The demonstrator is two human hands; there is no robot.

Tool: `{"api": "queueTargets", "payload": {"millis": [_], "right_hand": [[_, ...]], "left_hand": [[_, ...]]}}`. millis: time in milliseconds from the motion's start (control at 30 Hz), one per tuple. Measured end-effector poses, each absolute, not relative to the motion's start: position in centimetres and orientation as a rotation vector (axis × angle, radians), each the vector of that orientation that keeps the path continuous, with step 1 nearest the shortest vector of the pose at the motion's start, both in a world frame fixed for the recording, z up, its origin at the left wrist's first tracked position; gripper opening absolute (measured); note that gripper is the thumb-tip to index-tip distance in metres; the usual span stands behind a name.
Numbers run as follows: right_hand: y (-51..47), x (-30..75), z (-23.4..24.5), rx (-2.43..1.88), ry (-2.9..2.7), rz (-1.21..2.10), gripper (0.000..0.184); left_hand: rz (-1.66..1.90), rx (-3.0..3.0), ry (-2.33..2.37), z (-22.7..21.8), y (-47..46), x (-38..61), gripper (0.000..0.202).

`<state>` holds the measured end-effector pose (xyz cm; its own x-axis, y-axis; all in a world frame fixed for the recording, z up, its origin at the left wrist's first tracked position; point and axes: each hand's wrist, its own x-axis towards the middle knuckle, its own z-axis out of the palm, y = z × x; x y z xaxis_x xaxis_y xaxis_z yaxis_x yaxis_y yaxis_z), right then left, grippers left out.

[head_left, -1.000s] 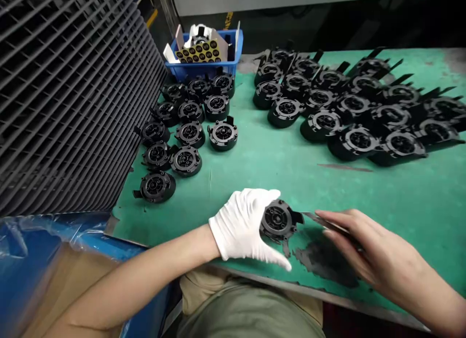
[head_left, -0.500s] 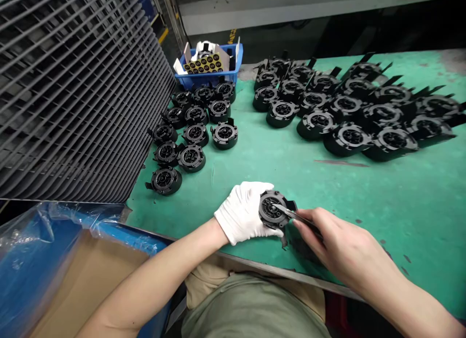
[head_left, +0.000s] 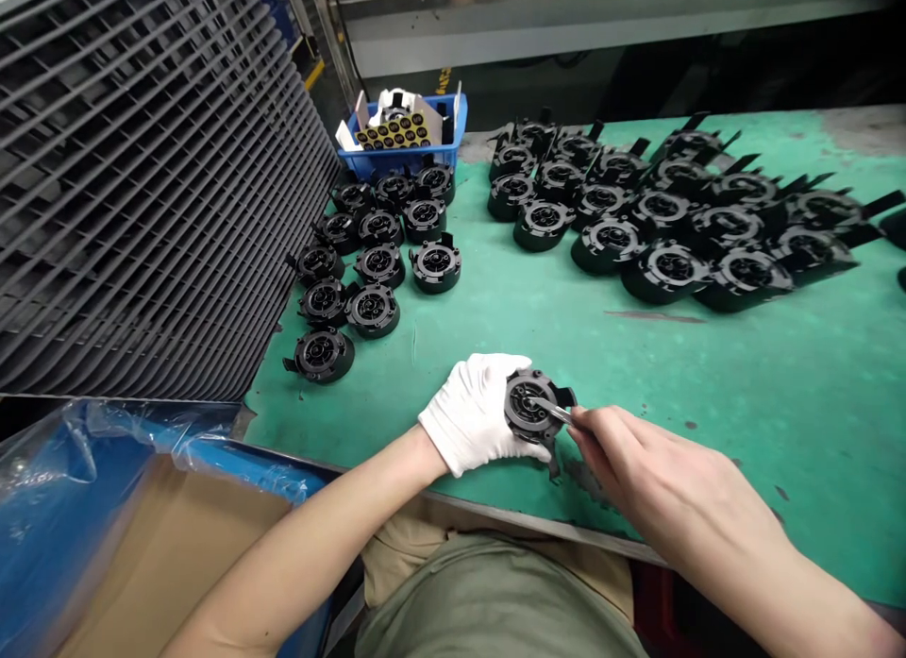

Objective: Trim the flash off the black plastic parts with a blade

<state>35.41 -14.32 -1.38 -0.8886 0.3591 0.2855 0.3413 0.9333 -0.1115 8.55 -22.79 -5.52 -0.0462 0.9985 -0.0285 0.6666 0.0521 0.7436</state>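
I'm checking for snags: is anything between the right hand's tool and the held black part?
Nothing visible: the metal tool in the right hand reaches over the face of the held black part, its tip near the center.

The left hand (head_left: 482, 417) wears a plain white glove; the part (head_left: 521, 408) in it is black, the tool (head_left: 554, 411) silver-grey. Around that part the table (head_left: 488, 323) is green, with dark smudges (head_left: 690, 424) toward three and four o'clock. The other parts (head_left: 374, 307), at ten and one, are black with greyish sheens. At eleven, a blue bin (head_left: 425, 158) holds a yellow sheet (head_left: 392, 132) patterned with black dots. The rack (head_left: 170, 186) at ten is a grey grid; the cardboard (head_left: 170, 545) at eight is brown; the shirt (head_left: 495, 601) at six, olive green.
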Motion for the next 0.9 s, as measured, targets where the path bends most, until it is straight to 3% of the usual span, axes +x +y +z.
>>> {"api": "queueTargets", "payload": {"millis": [200, 367, 600, 900], "right_hand": [[-14.3, 36.0, -1.6, -0.519, -2.827, 0.212, 0.027], [-13.7, 36.1, -1.4, -0.631, -2.726, 0.143, 0.022], [-13.5, 35.4, -1.0, -0.523, -2.777, 0.02, 0.018], [-12.7, 36.4, -1.4, -0.579, -2.853, 0.219, 0.022]], "left_hand": [[0.779, 1.707, 1.78, -5.7, -22.8, 8.6, 0.115], [0.77, 1.675, 1.758, -5.3, -22.6, 8.5, 0.092], [0.807, 1.584, 1.746, -4.3, -22.5, 8.7, 0.079], [0.771, 1.619, 1.756, -4.3, -22.4, 8.7, 0.077]]}}
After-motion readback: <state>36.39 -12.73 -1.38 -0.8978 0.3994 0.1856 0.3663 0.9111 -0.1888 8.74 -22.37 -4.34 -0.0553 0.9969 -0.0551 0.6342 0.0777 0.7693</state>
